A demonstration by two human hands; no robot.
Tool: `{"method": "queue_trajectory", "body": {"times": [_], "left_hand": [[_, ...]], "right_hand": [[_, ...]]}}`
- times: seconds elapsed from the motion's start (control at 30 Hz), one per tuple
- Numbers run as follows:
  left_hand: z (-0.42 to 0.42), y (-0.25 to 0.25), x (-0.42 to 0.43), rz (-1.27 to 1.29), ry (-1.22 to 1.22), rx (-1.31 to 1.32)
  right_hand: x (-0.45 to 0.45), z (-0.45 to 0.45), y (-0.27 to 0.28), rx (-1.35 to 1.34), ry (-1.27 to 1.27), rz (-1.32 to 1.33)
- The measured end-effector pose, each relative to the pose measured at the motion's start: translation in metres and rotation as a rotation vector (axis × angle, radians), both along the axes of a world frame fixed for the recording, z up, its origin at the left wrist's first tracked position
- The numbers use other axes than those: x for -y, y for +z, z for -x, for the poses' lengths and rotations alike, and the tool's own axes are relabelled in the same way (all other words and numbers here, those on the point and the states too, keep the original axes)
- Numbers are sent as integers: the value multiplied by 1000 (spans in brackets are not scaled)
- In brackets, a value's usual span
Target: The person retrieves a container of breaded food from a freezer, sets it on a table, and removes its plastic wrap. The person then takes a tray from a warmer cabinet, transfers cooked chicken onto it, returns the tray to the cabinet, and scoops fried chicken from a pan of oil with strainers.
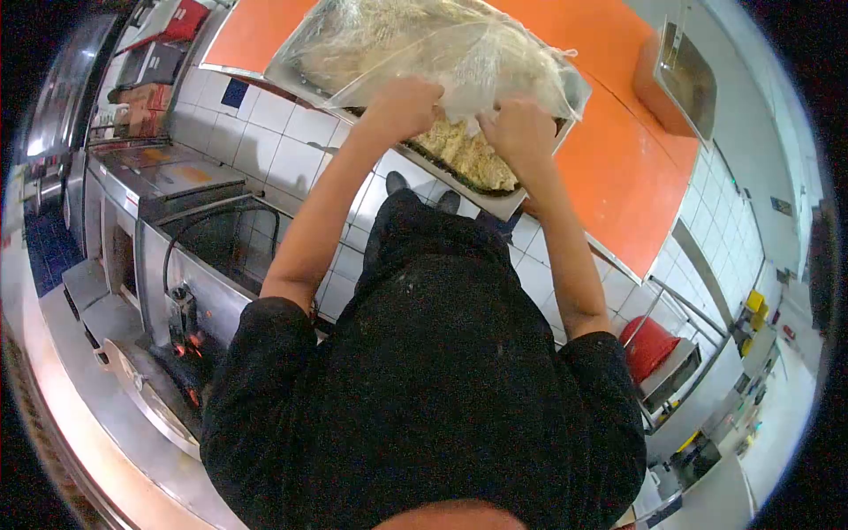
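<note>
A large metal tray (500, 206) sits on the orange tabletop, partly covered by a clear plastic sheet (477, 66). At its near side, crumb-coated food pieces (464, 157) show uncovered, with something dark green along their lower edge. My left hand (405, 110) is closed on the near edge of the plastic, left of the uncovered food. To the right, my right hand (519, 132) has its fingers pinched on the plastic too, over the food. Beneath the sheet, the rest of the contents is blurred by folds.
The orange table (609, 185) extends right of the tray, where a deep metal container (689, 84) stands. At left is a steel unit with an open basin (234, 234). A red bucket (649, 346) sits low at right by a metal rack. White tiles cover the floor.
</note>
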State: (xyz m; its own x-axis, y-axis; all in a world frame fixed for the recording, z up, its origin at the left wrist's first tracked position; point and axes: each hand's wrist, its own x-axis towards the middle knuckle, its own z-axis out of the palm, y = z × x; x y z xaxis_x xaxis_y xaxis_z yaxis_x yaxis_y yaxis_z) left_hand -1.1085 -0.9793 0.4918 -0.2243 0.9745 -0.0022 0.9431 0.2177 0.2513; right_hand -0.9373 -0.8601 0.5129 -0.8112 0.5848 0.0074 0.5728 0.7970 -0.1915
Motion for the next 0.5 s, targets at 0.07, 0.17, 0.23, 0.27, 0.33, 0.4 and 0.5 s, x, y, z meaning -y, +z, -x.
{"method": "queue_trajectory", "body": {"times": [0.07, 0.17, 0.23, 0.27, 0.33, 0.4, 0.5], "left_hand": [[5, -14, 0, -114, 102, 3], [-1, 10, 0, -268, 203, 59], [-13, 22, 9, -258, 247, 108], [-19, 26, 15, -236, 288, 160], [-29, 15, 21, -212, 328, 292], [-43, -1, 25, -193, 396, 399], [-53, -15, 22, -214, 392, 473]], "right_hand": [[7, 4, -2, 5, 31, 11], [11, 0, -28, 13, 20, 5], [10, -1, -30, 1, -1, -22], [17, -10, -26, -92, -6, 27], [25, -15, -19, -190, -6, 77], [32, -19, -16, -226, -20, 73], [24, -10, -30, -274, -2, -47]]}}
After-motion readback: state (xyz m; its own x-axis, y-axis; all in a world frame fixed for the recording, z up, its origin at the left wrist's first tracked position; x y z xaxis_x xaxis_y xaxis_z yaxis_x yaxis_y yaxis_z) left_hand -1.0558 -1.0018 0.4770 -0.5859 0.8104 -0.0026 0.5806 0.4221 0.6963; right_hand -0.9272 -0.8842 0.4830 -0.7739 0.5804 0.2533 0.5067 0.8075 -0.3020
